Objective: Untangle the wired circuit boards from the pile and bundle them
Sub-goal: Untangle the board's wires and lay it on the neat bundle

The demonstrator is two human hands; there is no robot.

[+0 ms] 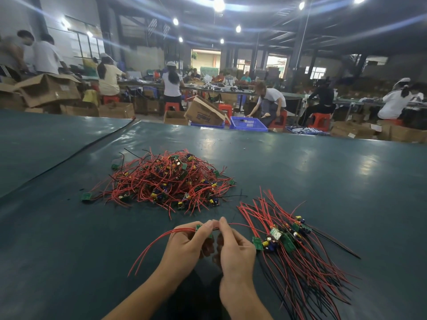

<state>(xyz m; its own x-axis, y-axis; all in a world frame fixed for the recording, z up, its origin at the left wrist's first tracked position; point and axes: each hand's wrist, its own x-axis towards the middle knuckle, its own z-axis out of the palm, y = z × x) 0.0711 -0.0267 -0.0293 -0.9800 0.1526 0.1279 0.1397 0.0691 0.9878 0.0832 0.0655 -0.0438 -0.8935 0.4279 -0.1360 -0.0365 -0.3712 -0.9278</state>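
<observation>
Near edge: two forearms come in from below, and the hands meet above the dark green counter point(69, 250), about centre.

Left hand point(184, 241): grip curled round a small green circuit board point(198, 227), fingertips on its upper edge. Its red leads point(150, 248) arc away to the left and down toward the counter. Cannot tell whether the ends touch.

Right hand point(235, 250): grip pressed together at thumb and forefinger, pinching a red wire point(240, 224) just right of the board. The fingertips of the two hands almost meet. The other fingers are loosely curled.

Just right of the right hand: sorted bundle point(288, 245) flat on the counter. Its boards are grouped mid-length, with red and black wires roughly parallel and fanning out at both ends. Cannot tell whether the nearest board touches the hand.

Farther, left of centre: tangled pile point(171, 181) of red-wired boards with yellow and blue components showing, apart from both hands. One stray board point(86, 197) lies at the pile's left fringe.

Beyond the counter's far edge: blue crate point(248, 123), tilted cardboard box point(203, 112), red stools point(320, 120). People sit or stand at other long counters under bright ceiling lamps.
</observation>
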